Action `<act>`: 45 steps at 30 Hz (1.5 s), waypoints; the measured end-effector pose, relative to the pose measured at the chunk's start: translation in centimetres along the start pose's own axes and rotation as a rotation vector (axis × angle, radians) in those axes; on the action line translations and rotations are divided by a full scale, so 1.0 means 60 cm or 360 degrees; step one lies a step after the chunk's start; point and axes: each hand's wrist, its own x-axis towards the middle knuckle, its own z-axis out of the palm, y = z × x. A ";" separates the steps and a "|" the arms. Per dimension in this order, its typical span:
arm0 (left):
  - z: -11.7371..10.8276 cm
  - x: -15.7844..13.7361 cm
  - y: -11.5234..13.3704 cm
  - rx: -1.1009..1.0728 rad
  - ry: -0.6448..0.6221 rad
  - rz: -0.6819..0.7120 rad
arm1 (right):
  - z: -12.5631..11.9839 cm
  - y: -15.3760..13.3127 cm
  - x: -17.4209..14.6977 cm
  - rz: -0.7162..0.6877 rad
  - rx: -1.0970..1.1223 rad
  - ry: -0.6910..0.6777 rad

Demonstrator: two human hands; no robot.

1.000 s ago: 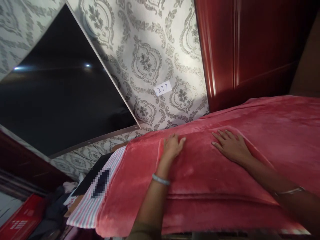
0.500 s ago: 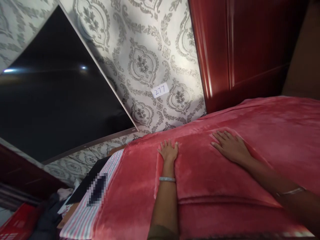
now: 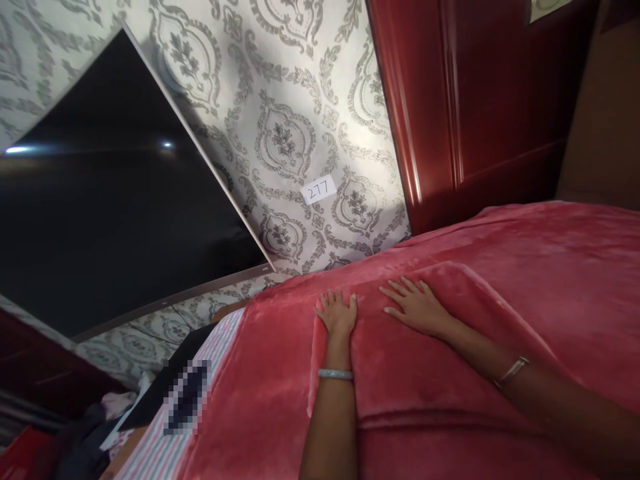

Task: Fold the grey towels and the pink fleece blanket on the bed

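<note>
A plush red-pink piece of fabric [image 3: 430, 380], folded into a rough rectangle, lies on a spread of the same red-pink plush [image 3: 565, 267]. My left hand [image 3: 337, 313] rests flat near its far left corner, fingers spread, with a pale bangle on the wrist. Flat on the same piece, near its far edge and to the right of the left hand, is my right hand [image 3: 417, 305], its fingers spread too. A thin metal bracelet circles the right wrist. Neither hand grips anything.
Striped cloth [image 3: 220, 347] shows along the left edge, with a blurred-out dark item [image 3: 187, 398] on it. A large black screen [image 3: 130, 200] stands at the left. Behind are patterned wallpaper with a "277" label [image 3: 319, 190] and a dark red door [image 3: 480, 87].
My right hand has slid left across the folded plush fabric, closer to my left hand. My left hand stays in place on the fabric. The view has shifted slightly.
</note>
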 end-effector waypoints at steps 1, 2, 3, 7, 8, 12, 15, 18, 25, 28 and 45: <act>-0.001 0.000 0.001 0.0004 0.0013 0.0003 | 0.009 0.002 -0.003 -0.0009 0.0012 0.0023; -0.003 -0.002 0.002 0.0008 0.0046 0.0001 | 0.014 0.005 -0.004 -0.0014 0.0023 0.0036; -0.006 -0.004 0.005 0.0011 0.0102 0.0000 | 0.015 0.007 -0.004 -0.0012 0.0031 0.0039; -0.023 -0.021 0.017 -0.0025 0.0310 0.0285 | 0.010 0.009 -0.001 0.0015 0.0023 0.0020; -0.027 -0.026 0.020 -0.0047 0.0248 0.0436 | 0.010 0.009 -0.001 0.0013 0.0016 0.0025; -0.027 -0.045 0.033 -0.0047 -0.0214 0.0687 | 0.017 0.009 -0.001 -0.0018 0.0007 0.0080; -0.018 -0.049 0.037 0.0031 -0.0305 0.0606 | 0.016 0.008 -0.003 -0.0012 0.0008 0.0073; -0.009 -0.049 0.039 0.0110 -0.0315 0.0630 | 0.009 0.003 -0.005 0.0027 -0.0012 -0.0013; -0.003 -0.047 0.041 0.0197 -0.0362 0.0666 | 0.001 -0.006 -0.007 0.0041 -0.0013 -0.0037; -0.001 -0.046 0.041 0.0203 -0.0397 0.0661 | -0.002 -0.008 -0.007 0.0047 -0.0027 -0.0057; 0.013 -0.044 0.038 0.0195 -0.0237 0.0663 | 0.007 0.000 0.004 -0.0013 0.0007 0.0019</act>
